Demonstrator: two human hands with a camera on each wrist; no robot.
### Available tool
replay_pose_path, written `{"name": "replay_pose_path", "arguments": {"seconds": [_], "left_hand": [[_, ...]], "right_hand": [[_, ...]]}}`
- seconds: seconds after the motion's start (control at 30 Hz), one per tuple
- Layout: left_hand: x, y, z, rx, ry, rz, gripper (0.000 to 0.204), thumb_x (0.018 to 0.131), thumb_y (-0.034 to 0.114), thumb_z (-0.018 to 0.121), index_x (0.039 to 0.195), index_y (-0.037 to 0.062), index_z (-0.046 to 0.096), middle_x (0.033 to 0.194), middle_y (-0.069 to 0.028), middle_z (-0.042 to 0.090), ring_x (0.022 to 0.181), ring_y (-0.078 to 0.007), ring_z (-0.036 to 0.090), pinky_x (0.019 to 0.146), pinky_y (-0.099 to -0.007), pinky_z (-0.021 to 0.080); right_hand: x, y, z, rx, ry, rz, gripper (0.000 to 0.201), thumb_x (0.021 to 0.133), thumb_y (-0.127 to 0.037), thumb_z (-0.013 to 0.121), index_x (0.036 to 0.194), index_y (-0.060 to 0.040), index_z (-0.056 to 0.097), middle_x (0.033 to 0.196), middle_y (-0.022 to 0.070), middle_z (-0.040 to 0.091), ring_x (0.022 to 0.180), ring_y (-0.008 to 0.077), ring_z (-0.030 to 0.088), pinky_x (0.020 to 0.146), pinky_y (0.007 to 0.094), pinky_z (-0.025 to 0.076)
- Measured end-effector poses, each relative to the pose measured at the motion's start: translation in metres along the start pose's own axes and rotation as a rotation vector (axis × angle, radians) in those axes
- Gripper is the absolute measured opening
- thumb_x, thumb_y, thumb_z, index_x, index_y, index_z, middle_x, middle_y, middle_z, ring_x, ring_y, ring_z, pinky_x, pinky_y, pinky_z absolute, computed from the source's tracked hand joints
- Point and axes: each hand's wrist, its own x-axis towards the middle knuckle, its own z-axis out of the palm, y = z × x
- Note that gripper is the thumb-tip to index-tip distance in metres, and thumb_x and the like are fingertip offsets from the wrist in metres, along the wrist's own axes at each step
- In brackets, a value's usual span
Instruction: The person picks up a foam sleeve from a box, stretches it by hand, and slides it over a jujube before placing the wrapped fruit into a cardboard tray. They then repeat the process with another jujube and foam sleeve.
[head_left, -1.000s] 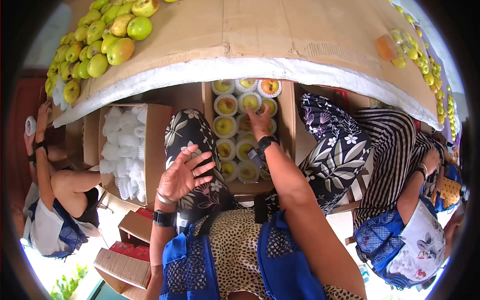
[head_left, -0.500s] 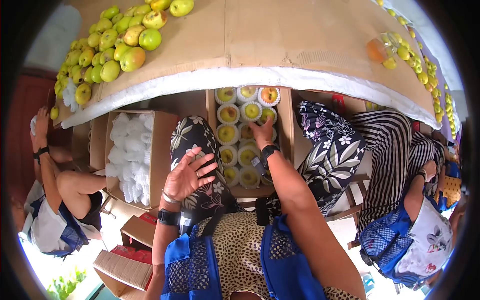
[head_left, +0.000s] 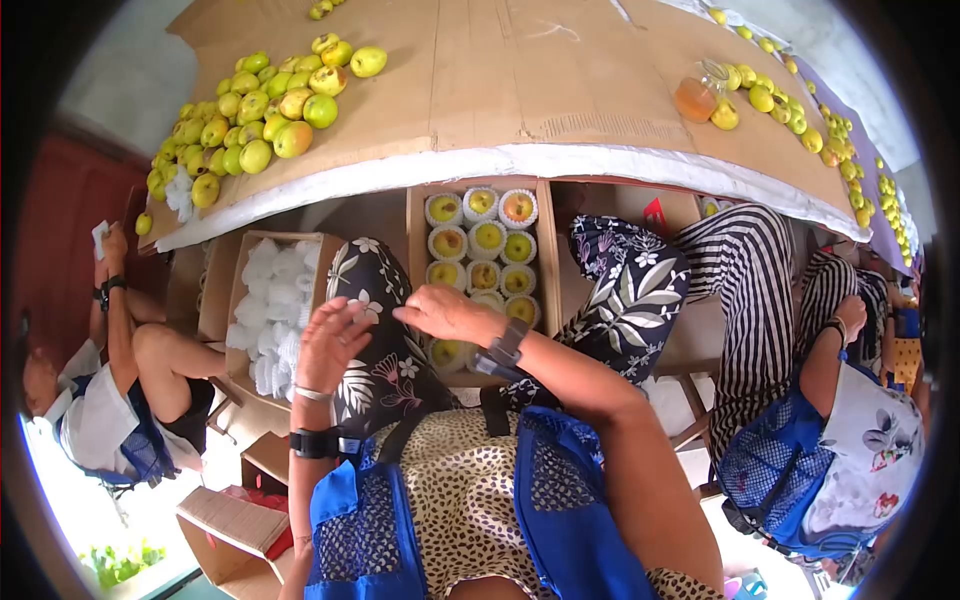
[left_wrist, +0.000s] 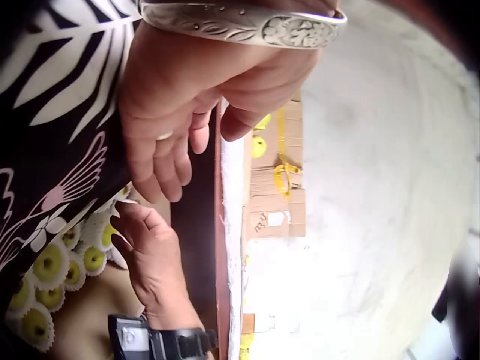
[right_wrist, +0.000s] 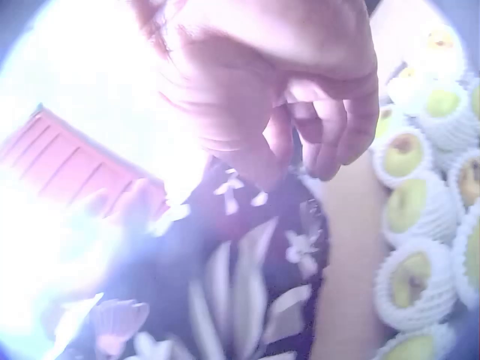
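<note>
In the head view my left hand [head_left: 328, 348] hovers over the patterned trouser leg, fingers relaxed and holding nothing. Just to its right is my right hand [head_left: 448, 312], at the left edge of a cardboard box [head_left: 545, 240] between the knees. Inside the box, yellow-green fruits [head_left: 488, 236] sit in white foam nets. The right wrist view shows the right hand [right_wrist: 277, 82] with loosely bent fingers and nothing visible in them. The two hands are apart in the left wrist view, the left [left_wrist: 195, 97] above the right [left_wrist: 156, 259].
A box of white foam nets [head_left: 268, 310] stands left of the legs. Loose fruits [head_left: 255, 125] are heaped on the cardboard-covered table [head_left: 480, 90], whose edge overhangs the boxes. A jar [head_left: 697, 98] stands on it to the right. People sit on both sides.
My right hand has left the fruit in the box and moved left, close to my left hand. The left hand has shifted slightly left. The head view has shifted, showing more of the table.
</note>
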Motion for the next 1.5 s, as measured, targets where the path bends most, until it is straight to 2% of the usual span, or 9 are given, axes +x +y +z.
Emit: {"name": "replay_pose_path", "arguments": {"seconds": [0.1,0.13,0.3,0.37,0.77,1.13,1.27,1.37,1.5], "left_hand": [[-0.026,0.03,-0.01,-0.069,0.132,0.159,0.023,0.089,0.014,0.049,0.11,0.0048,0.049,0.109,-0.0134,0.058,0.095,-0.0252,0.06,0.078,-0.034,0.051],[-0.033,0.037,-0.017,-0.09,0.15,0.199,0.023,0.089,0.014,0.049,0.11,0.0047,0.049,0.109,-0.0133,0.058,0.095,-0.0249,0.06,0.078,-0.0337,0.051],[-0.064,0.053,-0.045,-0.196,0.284,0.243,0.024,0.087,0.015,0.052,0.109,0.0074,0.05,0.114,-0.0122,0.054,0.098,-0.0244,0.057,0.081,-0.0359,0.049],[-0.075,0.055,-0.058,-0.245,0.286,0.229,0.022,0.087,0.018,0.053,0.107,0.0088,0.051,0.114,-0.0114,0.054,0.099,-0.0249,0.056,0.082,-0.0371,0.048],[-0.091,0.054,-0.078,-0.286,0.325,0.252,0.022,0.085,0.018,0.056,0.105,0.0092,0.052,0.111,-0.0125,0.055,0.094,-0.0263,0.058,0.077,-0.0374,0.05],[-0.079,0.013,-0.192,-0.367,0.858,0.355,0.029,0.082,0.01,0.052,0.11,0.0088,0.048,0.11,-0.0133,0.056,0.088,-0.0266,0.058,0.071,-0.0376,0.049],[-0.086,-0.008,-0.218,-0.394,1.012,0.253,0.031,0.08,0.009,0.054,0.11,0.0085,0.049,0.105,-0.0109,0.058,0.083,-0.0255,0.059,0.066,-0.037,0.049],[-0.085,-0.018,-0.243,-0.326,1.044,0.162,0.028,0.08,0.01,0.054,0.108,0.0086,0.052,0.101,-0.0097,0.06,0.08,-0.0247,0.06,0.065,-0.0365,0.048],[-0.061,-0.025,-0.25,0.399,0.916,0.015,0.029,0.078,0.006,0.053,0.107,0.0086,0.054,0.094,-0.0091,0.062,0.081,-0.0224,0.061,0.067,-0.0357,0.049]], "right_hand": [[-0.028,-0.045,-0.041,0.002,-0.318,0.056,0.051,0.085,-0.047,0.049,0.068,0.0002,0.057,0.059,0.0147,0.053,0.057,0.0286,0.052,0.054,0.0391,0.038],[-0.034,-0.034,-0.037,0.126,-0.251,-0.016,0.045,0.083,-0.045,0.054,0.072,-0.0008,0.059,0.061,0.0086,0.055,0.057,0.0197,0.052,0.053,0.0345,0.038],[-0.041,-0.003,-0.026,0.214,-0.137,0.149,0.029,0.082,-0.032,0.061,0.079,-0.0023,0.06,0.062,0.0021,0.057,0.055,0.0094,0.051,0.051,0.0285,0.039],[-0.034,-0.02,-0.03,0.227,-0.21,0.261,0.027,0.082,-0.029,0.061,0.082,-0.0025,0.06,0.066,0.0032,0.059,0.055,0.0096,0.051,0.049,0.0285,0.04],[-0.026,0.0,-0.015,0.309,-0.056,0.264,0.03,0.08,-0.024,0.062,0.098,0.0005,0.061,0.087,0.0088,0.064,0.079,0.016,0.058,0.072,0.0285,0.045],[-0.028,0.016,-0.011,0.539,0.012,0.452,0.024,0.086,-0.02,0.059,0.104,-0.0044,0.056,0.089,0.0009,0.06,0.079,0.0095,0.058,0.065,0.0217,0.043],[-0.018,0.024,-0.008,0.675,0.092,0.567,0.023,0.087,-0.019,0.058,0.106,-0.0068,0.056,0.094,-0.0002,0.059,0.084,0.0108,0.058,0.069,0.0233,0.044],[-0.007,0.02,0.003,0.713,0.11,0.629,0.022,0.087,-0.017,0.057,0.106,-0.0072,0.055,0.095,-0.0001,0.059,0.084,0.0118,0.059,0.069,0.0233,0.045],[0.002,0.013,0.012,0.672,0.099,0.669,0.02,0.086,-0.013,0.054,0.105,-0.0075,0.055,0.093,-0.0006,0.059,0.081,0.0111,0.059,0.067,0.0223,0.046]]}}
